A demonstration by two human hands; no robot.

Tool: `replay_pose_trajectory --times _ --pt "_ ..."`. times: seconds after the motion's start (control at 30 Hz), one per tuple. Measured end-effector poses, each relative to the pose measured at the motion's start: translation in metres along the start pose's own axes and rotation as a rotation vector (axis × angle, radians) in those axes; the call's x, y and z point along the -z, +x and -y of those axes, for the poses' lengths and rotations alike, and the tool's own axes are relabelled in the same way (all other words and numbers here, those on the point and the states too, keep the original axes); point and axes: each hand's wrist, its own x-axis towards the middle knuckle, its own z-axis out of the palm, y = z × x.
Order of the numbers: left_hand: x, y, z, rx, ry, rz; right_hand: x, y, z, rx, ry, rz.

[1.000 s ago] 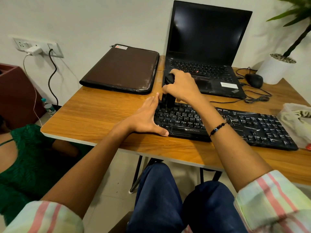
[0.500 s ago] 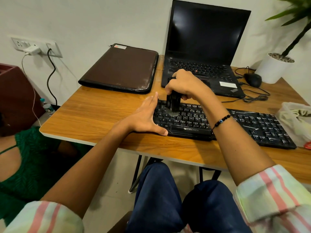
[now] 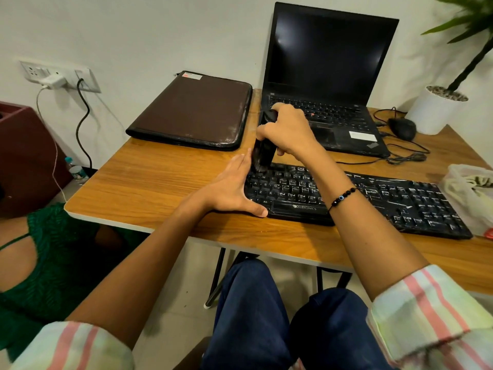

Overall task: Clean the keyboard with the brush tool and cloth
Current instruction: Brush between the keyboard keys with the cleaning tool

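Note:
A dusty black keyboard [image 3: 373, 198] lies across the wooden table [image 3: 160, 188], its keys streaked with white. My right hand [image 3: 289, 129] grips a black brush tool [image 3: 262, 150] upright, bristles down on the keyboard's upper left corner. My left hand [image 3: 232, 188] lies flat against the keyboard's left end, fingers straight along the side and thumb along the front edge. A pale cloth [image 3: 469, 188] sits bunched at the table's right edge.
An open black laptop [image 3: 328, 76] stands behind the keyboard, with a brown zipped folder [image 3: 194, 113] to its left. A mouse [image 3: 402, 128] with coiled cable and a white plant pot [image 3: 432, 113] sit at the back right. A person in green sits low at the left.
My right hand has swept the brush from the middle key rows back and left to the keyboard's upper left corner. My left hand has stayed against the keyboard's end.

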Motion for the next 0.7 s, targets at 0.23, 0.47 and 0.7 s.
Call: replay_pose_trajectory --times 0.23,0.47,0.7 --pt "0.0 -0.002 0.0 0.009 0.005 0.032 0.006 0.001 -0.012 -0.045 -0.169 -0.057" --pt "0.0 -0.003 -0.001 0.012 0.009 0.029 0.004 -0.003 -0.019 -0.039 -0.058 0.034" --pt "-0.001 -0.002 0.0 0.012 0.0 0.033 0.007 -0.007 -0.023 -0.025 -0.127 -0.074"
